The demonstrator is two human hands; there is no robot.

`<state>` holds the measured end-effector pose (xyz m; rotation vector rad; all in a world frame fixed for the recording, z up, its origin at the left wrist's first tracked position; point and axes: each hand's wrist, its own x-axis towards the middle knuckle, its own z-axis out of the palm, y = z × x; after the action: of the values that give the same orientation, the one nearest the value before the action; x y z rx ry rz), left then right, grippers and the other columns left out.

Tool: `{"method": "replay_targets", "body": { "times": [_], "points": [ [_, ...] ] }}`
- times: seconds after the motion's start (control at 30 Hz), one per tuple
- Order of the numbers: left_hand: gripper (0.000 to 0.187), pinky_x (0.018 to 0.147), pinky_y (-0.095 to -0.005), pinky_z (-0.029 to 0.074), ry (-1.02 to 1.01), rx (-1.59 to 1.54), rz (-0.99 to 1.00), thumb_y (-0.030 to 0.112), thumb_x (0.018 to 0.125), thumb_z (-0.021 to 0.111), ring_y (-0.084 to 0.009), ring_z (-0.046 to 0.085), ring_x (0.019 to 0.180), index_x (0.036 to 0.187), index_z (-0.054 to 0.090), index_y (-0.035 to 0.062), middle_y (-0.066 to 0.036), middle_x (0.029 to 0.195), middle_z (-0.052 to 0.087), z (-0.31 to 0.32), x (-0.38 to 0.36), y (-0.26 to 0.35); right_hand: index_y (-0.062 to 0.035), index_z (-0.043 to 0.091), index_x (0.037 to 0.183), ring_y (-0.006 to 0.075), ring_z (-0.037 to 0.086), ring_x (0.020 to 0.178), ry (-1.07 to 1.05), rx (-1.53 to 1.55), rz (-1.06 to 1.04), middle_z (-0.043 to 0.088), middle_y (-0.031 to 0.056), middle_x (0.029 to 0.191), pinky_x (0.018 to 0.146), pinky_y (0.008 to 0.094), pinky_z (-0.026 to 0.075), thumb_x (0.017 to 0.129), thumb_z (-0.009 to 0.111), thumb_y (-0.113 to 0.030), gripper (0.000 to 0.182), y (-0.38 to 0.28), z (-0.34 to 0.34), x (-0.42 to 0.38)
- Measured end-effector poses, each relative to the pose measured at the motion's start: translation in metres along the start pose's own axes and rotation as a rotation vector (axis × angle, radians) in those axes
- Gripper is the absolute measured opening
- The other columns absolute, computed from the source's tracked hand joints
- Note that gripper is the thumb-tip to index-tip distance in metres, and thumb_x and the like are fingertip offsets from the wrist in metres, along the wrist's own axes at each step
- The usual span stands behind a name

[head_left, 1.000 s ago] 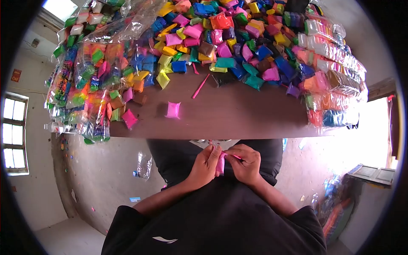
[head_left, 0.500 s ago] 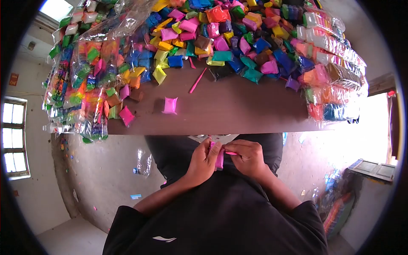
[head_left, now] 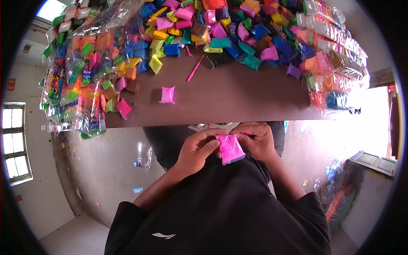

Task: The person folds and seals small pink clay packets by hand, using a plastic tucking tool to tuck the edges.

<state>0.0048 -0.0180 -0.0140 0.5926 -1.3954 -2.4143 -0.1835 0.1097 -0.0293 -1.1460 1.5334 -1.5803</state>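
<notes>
Moved: pink packet (head_left: 230, 148) now faces up flat, earlier edge-on between the hands.
Hidden: right hand (head_left: 256, 141) fingertips behind packet; small pink stick there barely visible.
Hands: left hand (head_left: 197, 151) thumb pinches packet's left edge; right grips its far side.
Place: below surface (head_left: 238, 102) edge.

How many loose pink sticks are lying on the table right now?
2. One long pink stick lies on bare table in front of the packet pile; a shorter stick lies at the pile's edge. More may be buried under the packets.
</notes>
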Motion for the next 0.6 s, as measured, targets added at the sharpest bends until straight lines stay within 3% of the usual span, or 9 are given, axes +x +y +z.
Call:
{"method": "replay_targets", "body": {
  "times": [0.17, 0.33, 0.43, 0.6],
  "points": [
    [0.033, 0.083, -0.0315, 0.057, -0.059, 0.029, 0.118, 0.006, 0.101, 0.066, -0.0144, 0.067, 0.095, 0.132, 0.061, -0.0055, -0.012, 0.108, 0.071, 0.002, -0.003, 0.005, 0.0042, 0.075, 0.093, 0.0177, 0.072, 0.078, -0.045, -0.066, 0.026, 0.076, 0.0112, 0.087, 0.073, 0.0290, 0.055, 0.092, 0.071, 0.000, 0.006, -0.016, -0.002, 0.002],
    [0.029, 0.086, -0.0304, 0.059, 0.051, 0.069, 0.159, 0.002, 0.099, 0.068, -0.0172, 0.071, 0.099, 0.125, 0.064, -0.0080, -0.014, 0.110, 0.072, 0.007, -0.010, 0.006, 0.0020, 0.077, 0.095, 0.0206, 0.074, 0.079, 0.027, -0.218, 0.052, 0.076, 0.0130, 0.087, 0.073, 0.0293, 0.056, 0.086, 0.072, 0.006, 0.011, -0.038, 0.006, 0.000],
    [0.024, 0.088, -0.0296, 0.059, 0.102, 0.165, 0.229, -0.002, 0.097, 0.069, -0.0175, 0.072, 0.098, 0.120, 0.067, -0.0086, -0.013, 0.110, 0.072, 0.015, -0.011, 0.011, -0.0010, 0.077, 0.095, 0.0262, 0.074, 0.073, 0.112, -0.170, -0.050, 0.074, 0.0173, 0.084, 0.067, 0.0297, 0.054, 0.082, 0.070, 0.009, 0.017, -0.038, 0.014, -0.001],
    [0.015, 0.085, -0.0290, 0.058, 0.197, 0.297, 0.344, -0.005, 0.096, 0.068, -0.0174, 0.072, 0.096, 0.111, 0.069, -0.0088, -0.012, 0.104, 0.073, 0.022, -0.008, 0.010, -0.0011, 0.077, 0.094, 0.0278, 0.075, 0.077, 0.136, -0.169, -0.078, 0.075, 0.0179, 0.085, 0.071, 0.0303, 0.056, 0.079, 0.069, 0.010, 0.021, -0.044, 0.016, -0.004]
  ]
}}
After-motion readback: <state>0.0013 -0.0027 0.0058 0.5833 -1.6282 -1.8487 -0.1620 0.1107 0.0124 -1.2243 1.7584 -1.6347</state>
